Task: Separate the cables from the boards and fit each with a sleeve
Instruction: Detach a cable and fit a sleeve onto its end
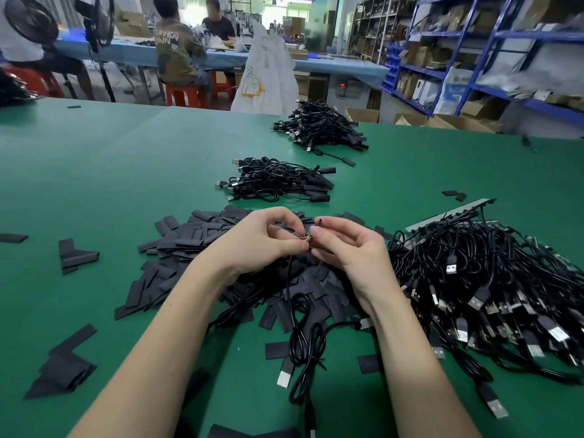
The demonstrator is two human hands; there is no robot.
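spreading across nearly the whole view, the green bench [94, 172] carries everything. towards its right edge lies the biggest heap, a tangle of unprocessed cables [493, 279] with usb plugs, a pale strip of boards [448, 214] showing at its far side. at the middle of the bench, under the hands, sits a wide pile of flat black sleeves [189, 245], with strays scattered towards the left edge and the near edge. further back, two smaller bundles of finished cables, one mid-bench [275, 181] and one near the far edge [319, 126], already wear sleeves at their ends.

the hands meet above the sleeve pile. the left hand [262, 245] and the right hand [350, 248] both have fingers curled in a narrow pinch on the small board end [305, 237] of one cable [303, 327], which hangs down in loops towards the near edge, its plug resting on the bench. a short black piece [319, 221] sticks up by the right fingertips; whether it is a sleeve i cannot tell.

by my reading the step in hand is freeing or readying this cable's end. the next move calls for picking one sleeve from the pile and sliding it over the end.
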